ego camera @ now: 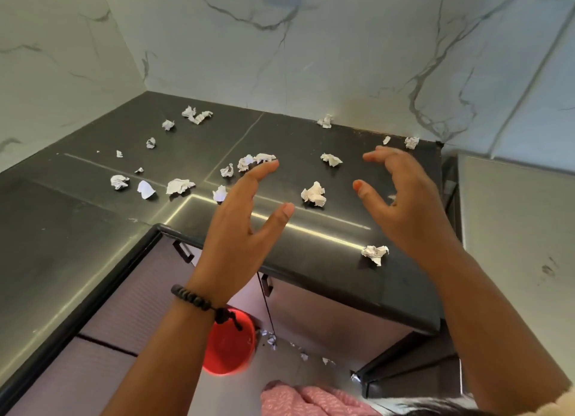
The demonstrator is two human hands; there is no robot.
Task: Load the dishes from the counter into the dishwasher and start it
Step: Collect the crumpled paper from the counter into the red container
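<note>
A dark, L-shaped worktop (77, 235) in a marble-walled corner lies strewn with crumpled paper scraps (313, 194), most scattered across its far stretch, one wad (375, 253) near the front edge. On the floor (311, 347) below stand a red bucket (230, 347) and more scraps (271, 341).

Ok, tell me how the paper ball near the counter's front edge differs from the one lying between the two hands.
The front-edge paper ball lies alone by the dark counter rim, near the right hand's wrist; the middle paper ball sits farther back, between the left hand's thumb and the right thumb. The front one looks whiter and flatter with a tail hanging down; the middle one looks creamier and more bunched. Both are crumpled and untouched.
</note>
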